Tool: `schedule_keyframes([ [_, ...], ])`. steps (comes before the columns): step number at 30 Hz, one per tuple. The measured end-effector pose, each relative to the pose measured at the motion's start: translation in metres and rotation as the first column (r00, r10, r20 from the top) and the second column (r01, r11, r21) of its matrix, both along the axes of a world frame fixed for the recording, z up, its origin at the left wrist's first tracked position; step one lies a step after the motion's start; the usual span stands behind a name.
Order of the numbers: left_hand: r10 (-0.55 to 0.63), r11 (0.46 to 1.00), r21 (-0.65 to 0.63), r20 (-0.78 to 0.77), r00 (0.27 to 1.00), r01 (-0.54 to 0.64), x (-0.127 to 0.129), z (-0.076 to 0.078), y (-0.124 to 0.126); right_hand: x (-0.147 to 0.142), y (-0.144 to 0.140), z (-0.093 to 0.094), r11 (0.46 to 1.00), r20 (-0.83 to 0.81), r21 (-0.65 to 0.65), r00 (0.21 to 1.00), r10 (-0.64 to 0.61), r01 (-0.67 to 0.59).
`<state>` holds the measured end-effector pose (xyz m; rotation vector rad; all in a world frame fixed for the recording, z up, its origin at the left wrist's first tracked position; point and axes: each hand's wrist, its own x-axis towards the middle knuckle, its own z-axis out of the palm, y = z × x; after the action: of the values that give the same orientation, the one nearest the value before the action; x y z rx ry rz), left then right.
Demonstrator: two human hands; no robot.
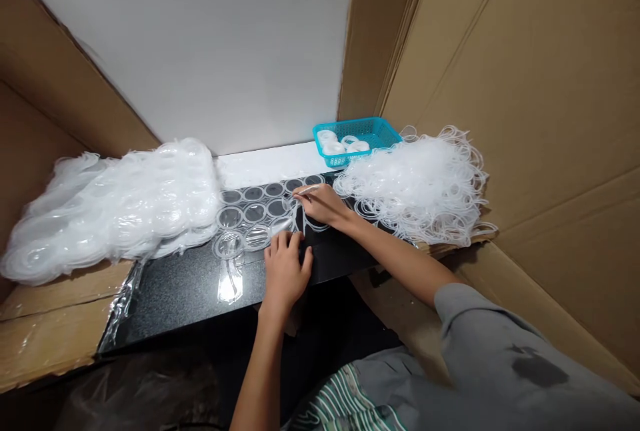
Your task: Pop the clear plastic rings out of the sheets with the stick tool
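Nearest the camera, a grey sleeve [500, 351] and a striped green and white cloth [350, 404] fill the bottom right. Two bare forearms reach forward from there over a glossy black work surface [190, 291].

The left hand [286, 269] lies palm down near the front edge of that surface, fingers close together and pressing flat on the near end of a clear plastic sheet [260, 214] moulded with rows of round discs. Just beyond it, the right hand [323, 204] pinches a thin, pale stick-like tool [307, 191] between thumb and fingertips, its tip resting on the same sheet. The sheet lies flat at the middle of the black surface, between the two heaps described next. One loose strip of clear plastic [230, 281] lies to the left of the left hand.

Left of the sheet is a large heap of stacked clear plastic pieces [115, 207] (it spills onto cardboard). Right of it is a tangled mound of thin clear rings [415, 184].

Farther back, a small turquoise basket [373, 131] holds white round pieces [343, 146]. Behind everything stand a white board [215, 51] and brown cardboard walls [525, 84].
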<state>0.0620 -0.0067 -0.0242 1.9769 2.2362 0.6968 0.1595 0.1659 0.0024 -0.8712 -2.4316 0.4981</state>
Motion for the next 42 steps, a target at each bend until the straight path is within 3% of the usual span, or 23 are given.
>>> schedule_keyframes([
  [5,-0.015,0.999,0.037,0.069,0.998,0.012,-0.003,0.0,0.0,-0.012,0.007,0.008,1.0,-0.023,0.013,0.999,-0.028,0.028],
  [9,-0.046,0.995,0.092,0.158,0.986,0.032,-0.006,-0.001,-0.003,-0.01,0.016,0.01,0.967,-0.086,-0.113,0.972,0.219,-0.228],
  [12,-0.057,0.99,0.137,0.228,0.972,0.026,-0.008,-0.002,-0.006,0.001,0.025,0.011,0.884,-0.091,-0.321,0.94,0.329,-0.34],
  [15,-0.04,0.985,0.173,0.289,0.957,-0.011,-0.009,-0.001,-0.007,0.016,0.038,0.008,0.723,-0.145,-0.582,0.922,0.359,-0.373],
  [17,-0.001,0.982,0.18,0.288,0.958,-0.053,-0.01,0.002,-0.003,0.023,0.044,0.002,0.619,-0.215,-0.671,0.906,0.364,-0.408],
  [19,0.04,0.979,0.183,0.246,0.968,-0.087,-0.012,0.005,0.005,0.026,0.045,-0.006,0.583,-0.284,-0.687,0.899,0.335,-0.434],
  [21,0.045,0.979,0.186,0.199,0.979,-0.083,-0.015,0.008,0.017,0.026,0.042,-0.015,0.617,-0.34,-0.658,0.901,0.269,-0.432],
  [23,0.026,0.986,0.157,0.183,0.983,-0.055,-0.018,0.009,0.032,0.024,0.036,-0.023,0.687,-0.375,-0.601,0.903,0.208,-0.408],
  [26,0.026,0.996,0.075,0.235,0.972,-0.045,-0.022,0.007,0.054,0.023,0.03,-0.03,0.763,-0.385,-0.533,0.907,0.167,-0.367],
  [28,0.057,0.996,0.051,0.282,0.958,-0.074,-0.024,0.006,0.065,0.023,0.031,-0.032,0.763,-0.413,-0.543,0.903,0.121,-0.351],
  [34,0.168,0.98,0.035,0.387,0.907,-0.196,-0.026,0.01,0.071,0.023,0.042,-0.033,0.676,-0.485,-0.613,0.87,0.087,-0.409],
  [40,-0.005,1.0,-0.011,0.19,0.982,0.008,-0.018,0.014,0.067,0.023,0.041,-0.032,0.726,-0.464,-0.572,0.88,0.098,-0.382],
  [42,-0.033,0.999,-0.018,0.222,0.975,0.038,-0.016,0.013,0.069,0.023,0.041,-0.033,0.735,-0.445,-0.577,0.892,0.082,-0.356],
])
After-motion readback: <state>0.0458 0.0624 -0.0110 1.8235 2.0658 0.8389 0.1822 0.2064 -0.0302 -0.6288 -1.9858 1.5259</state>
